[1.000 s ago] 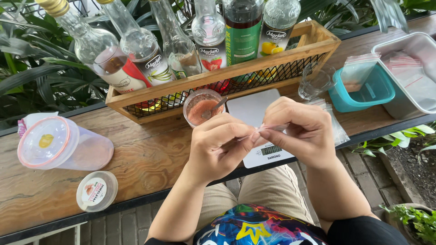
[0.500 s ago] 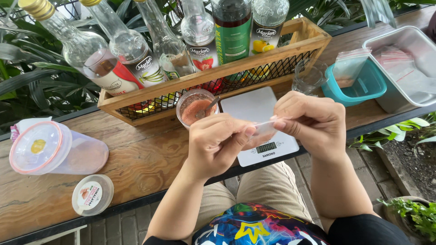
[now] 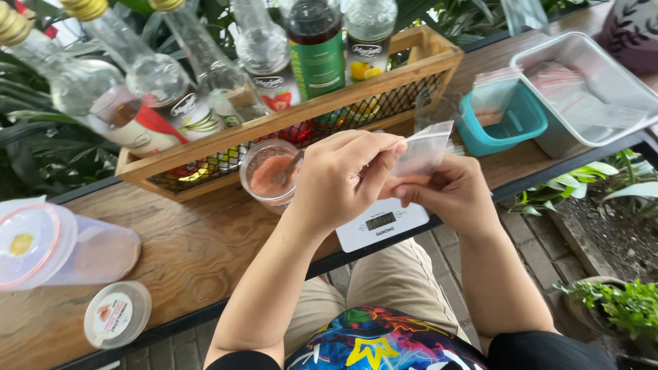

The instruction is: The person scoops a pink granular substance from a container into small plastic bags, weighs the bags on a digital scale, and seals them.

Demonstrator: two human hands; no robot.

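The left hand (image 3: pixel 343 181) and the right hand (image 3: pixel 449 195) are holding a small clear plastic bag (image 3: pixel 421 151) together above the white kitchen scale (image 3: pixel 380 226). The fingers of both hands are closing on the bag, the left from the front, the right gripping its lower edge. The scale is resting on the wooden tabletop (image 3: pixel 185 253). Just behind the left hand, a round tub of pinkish powder (image 3: pixel 267 178) is standing with a spoon in it, in front of the wooden bottle crate (image 3: pixel 384 89).
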